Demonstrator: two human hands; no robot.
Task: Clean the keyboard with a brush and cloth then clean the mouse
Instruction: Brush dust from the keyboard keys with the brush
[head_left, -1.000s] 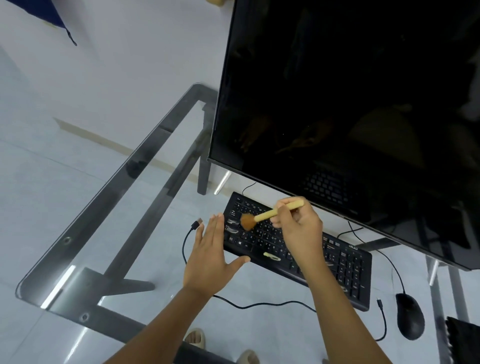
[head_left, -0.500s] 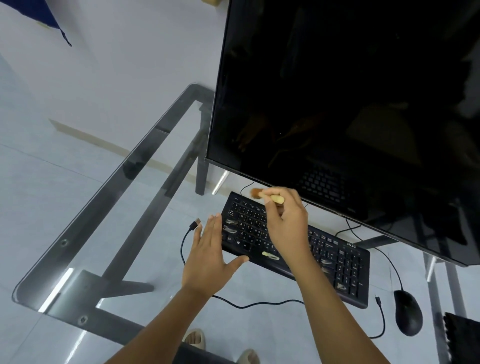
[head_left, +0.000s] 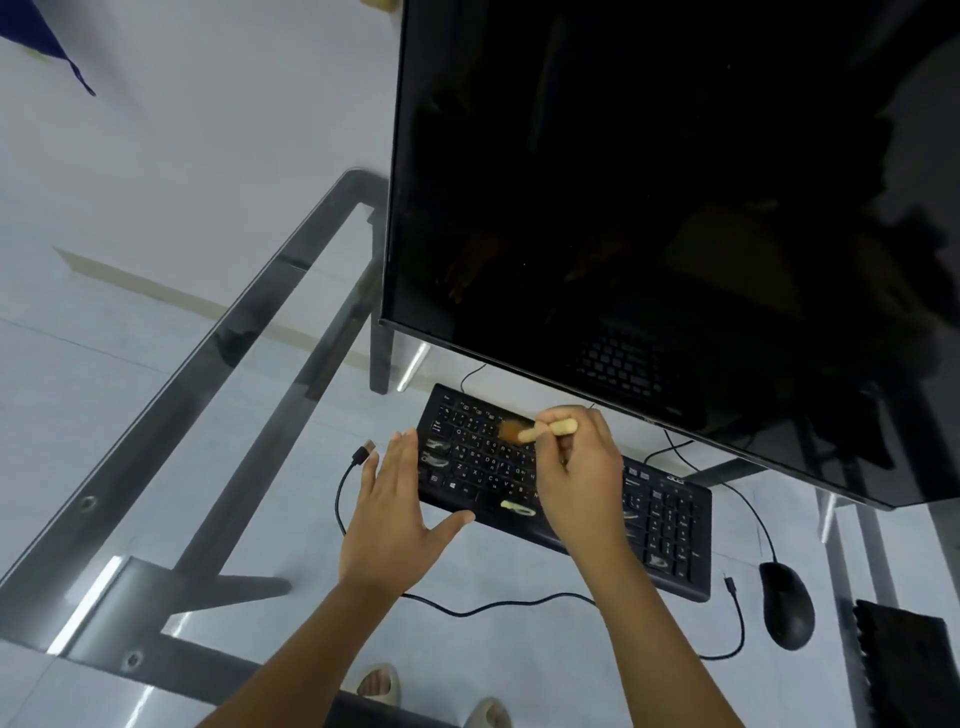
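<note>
A black keyboard (head_left: 670, 525) lies on the glass table below the monitor. My right hand (head_left: 576, 478) grips a small brush (head_left: 519, 430) with a pale wooden handle; its brown bristles rest on the upper left keys. My left hand (head_left: 395, 514) lies flat with fingers spread on the glass at the keyboard's left end, thumb touching its front edge. A black mouse (head_left: 787, 605) sits to the right of the keyboard. No cloth is visible.
A large dark monitor (head_left: 675, 208) hangs over the keyboard's back edge. A loose black cable with a USB plug (head_left: 363, 453) curls left of and in front of the keyboard. The glass table's metal frame (head_left: 249, 322) runs along the left. A black ridged object (head_left: 904, 670) sits at the lower right.
The brush swept from the left keys up to the keyboard's back edge, then came back down onto the upper left keys. My left hand stayed in place.
</note>
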